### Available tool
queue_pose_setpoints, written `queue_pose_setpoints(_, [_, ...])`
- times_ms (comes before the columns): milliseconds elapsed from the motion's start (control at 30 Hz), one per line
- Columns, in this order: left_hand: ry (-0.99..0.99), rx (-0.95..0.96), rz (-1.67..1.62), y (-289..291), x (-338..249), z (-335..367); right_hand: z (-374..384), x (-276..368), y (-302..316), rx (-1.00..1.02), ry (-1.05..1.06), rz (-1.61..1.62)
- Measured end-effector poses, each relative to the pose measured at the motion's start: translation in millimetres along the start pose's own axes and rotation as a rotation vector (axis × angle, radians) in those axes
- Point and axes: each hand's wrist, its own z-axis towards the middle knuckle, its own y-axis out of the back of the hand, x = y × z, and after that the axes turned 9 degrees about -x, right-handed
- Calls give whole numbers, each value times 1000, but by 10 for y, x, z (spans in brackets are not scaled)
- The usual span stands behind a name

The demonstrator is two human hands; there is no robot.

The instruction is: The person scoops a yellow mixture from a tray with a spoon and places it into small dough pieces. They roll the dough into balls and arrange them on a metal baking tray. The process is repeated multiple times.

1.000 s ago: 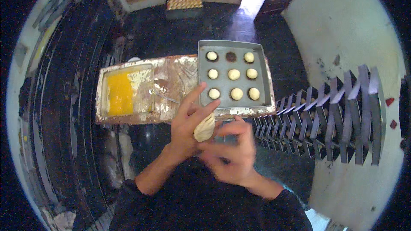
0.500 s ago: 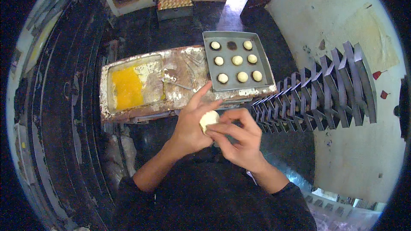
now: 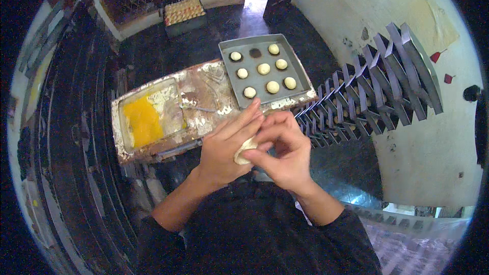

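Between my two hands, just in front of my body, is a soft pale piece of dough (image 3: 243, 155). My left hand (image 3: 220, 152) holds it against the palm side, its fingers stretched forward and lying together. My right hand (image 3: 286, 158) has its fingers curled in, with thumb and fingertips pinching the dough's edge. Fingers cover part of the dough. Just beyond them, a dark metal baking pan (image 3: 254, 79) rests on the worn table (image 3: 206, 81), with several round dough balls (image 3: 263, 69) spaced out in it and one dark bare spot.
On the table's left end sits a shallow tray (image 3: 171, 91) with thick yellow liquid (image 3: 142, 122). At right stands a rack of metal trays (image 3: 387, 79) close to the wall. Dark stepped shelving (image 3: 76, 137) runs along the left. A box (image 3: 186, 24) of small pale items stands at the back.
My left fingers have come together and turned over more of the dough, while my right fingers have curled closer around it. The view has shifted and tilted, moving the table leftward.
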Motion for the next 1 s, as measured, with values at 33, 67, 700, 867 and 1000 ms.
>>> queue_pose_setpoints(33, [102,-7,-128,-52,-72,47,47,3,109,27,65,-71])
queue_pose_setpoints(67, [83,31,-98,-112,-131,119,87,0,273,51,123,-143])
queue_pose_setpoints(700, [-98,438,-286,-2489,-854,1635,570,-870,2344,-268,-91,518])
queue_pose_setpoints(867, [-372,359,-40,-2783,-514,1748,1041,-328,2146,-610,-421,881])
queue_pose_setpoints(1000, [77,31,-718,-2932,-624,1886,1303,-469,2189,-670,11,754])
